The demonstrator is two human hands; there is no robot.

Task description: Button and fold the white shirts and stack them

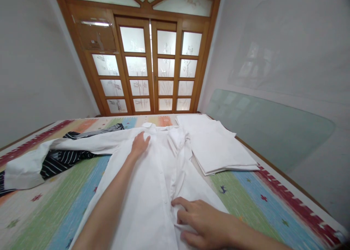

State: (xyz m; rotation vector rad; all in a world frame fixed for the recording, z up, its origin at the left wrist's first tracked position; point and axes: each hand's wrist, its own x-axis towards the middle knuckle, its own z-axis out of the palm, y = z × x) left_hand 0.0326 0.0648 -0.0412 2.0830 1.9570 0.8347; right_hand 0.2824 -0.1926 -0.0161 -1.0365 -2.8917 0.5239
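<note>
A white button-up shirt (142, 195) lies spread out on a table, front side up, with its collar at the far end. My left hand (140, 145) rests on the shirt's upper front near the collar, open and fingers extended. Close to me, my right hand (203, 220) touches the shirt beside the button placket; its fingers are bent but apart, so it is open. Creased fabric bunches along the right front panel. The left sleeve stretches out across black-and-white striped cloth (65, 160).
Folded white cloth (218, 144) is stacked at the right of the shirt. A colourful striped tablecloth (262, 202) covers the table. A pale green panel (268, 126) stands against the right wall, and a wooden door with glass panes (153, 60) closes off the far end.
</note>
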